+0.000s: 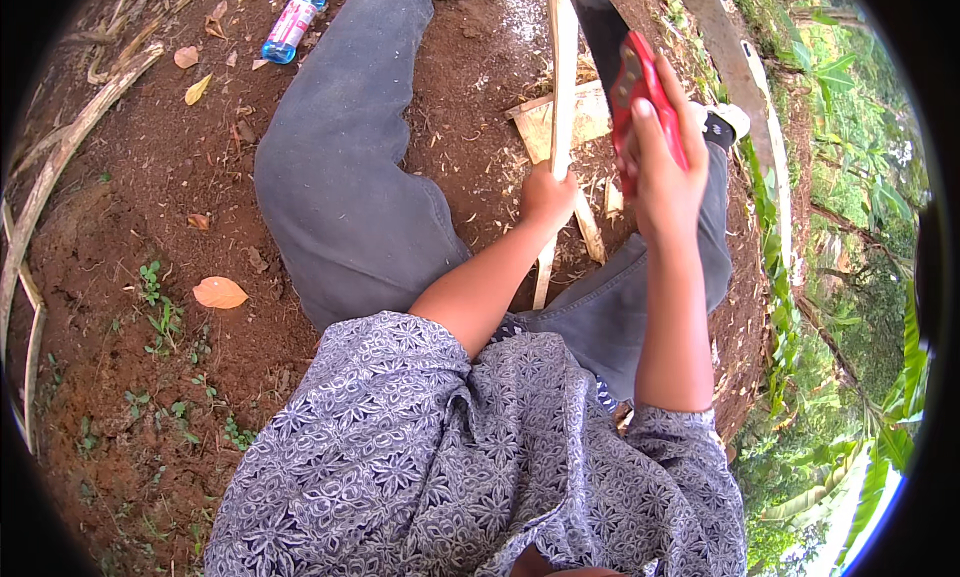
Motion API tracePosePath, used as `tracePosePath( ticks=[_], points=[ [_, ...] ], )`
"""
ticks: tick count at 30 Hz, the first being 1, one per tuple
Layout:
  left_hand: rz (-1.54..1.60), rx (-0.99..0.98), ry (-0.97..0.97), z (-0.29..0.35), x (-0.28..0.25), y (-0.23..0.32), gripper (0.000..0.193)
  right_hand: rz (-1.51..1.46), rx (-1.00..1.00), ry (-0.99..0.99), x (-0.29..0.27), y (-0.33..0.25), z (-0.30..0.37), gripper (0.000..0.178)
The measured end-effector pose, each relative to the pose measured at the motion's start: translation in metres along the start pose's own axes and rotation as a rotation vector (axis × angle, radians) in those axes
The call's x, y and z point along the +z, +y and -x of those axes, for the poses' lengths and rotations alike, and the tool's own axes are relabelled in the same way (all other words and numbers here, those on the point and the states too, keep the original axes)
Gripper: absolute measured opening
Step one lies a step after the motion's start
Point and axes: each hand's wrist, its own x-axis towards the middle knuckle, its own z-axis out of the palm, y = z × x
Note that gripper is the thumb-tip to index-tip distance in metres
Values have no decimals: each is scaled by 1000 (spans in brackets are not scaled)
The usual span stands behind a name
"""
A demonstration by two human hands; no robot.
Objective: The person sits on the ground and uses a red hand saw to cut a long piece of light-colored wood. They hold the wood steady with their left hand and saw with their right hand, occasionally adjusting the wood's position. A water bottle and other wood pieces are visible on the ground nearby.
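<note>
My left hand (548,195) is closed around a long pale wooden strip (563,87), which stands between my legs. The strip runs up past the top of the view, and its lower end shows below my fist. In my right hand (668,177) is a machete (600,27) with a broad dark blade and a red, riveted, guarded handle. Its blade points up and away, just right of the strip; its tip is out of view. On the ground beyond my left hand lies a flat piece of wood (535,129).
Pale shavings and a short wood piece (590,232) lie on the brown soil between my legs. A blue-capped or blue-tinted plastic bottle (297,19) rests beyond my left leg (345,147). Long dry branches (75,147) lie at far left. Green plants (850,227) grow along the right.
</note>
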Motion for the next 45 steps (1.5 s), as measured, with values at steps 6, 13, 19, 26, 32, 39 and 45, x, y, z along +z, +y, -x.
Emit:
tracePosePath(
  ticks=[6, 13, 19, 26, 32, 39, 45],
  points=[
    [-12, -16, -43, 3, 0, 14, 22, 164, 70, -4, -9, -63, -7, 48],
    [-25, -37, -72, -11, -9, 11, 26, 4, -58, -11, 69, 5, -120, 42],
    [6, -49, -59, -13, -13, 18, 23, 99, -202, 0, 58, 45, -118, 46],
    [-3, 108, 3, 11, 7, -2, 22, -49, -155, -54, 12, 22, -74, 47],
    [-2, -26, -111, 12, 5, 1, 29, 141, 114, -8, -7, -59, -19, 48],
    [26, -147, -192, 3, 6, -14, 33, 144, 90, -177, 28, -48, -92, 47],
    [-59, -104, -147, 3, 12, -6, 32, 137, 7, 10, 70, 24, -186, 39]
  ],
)
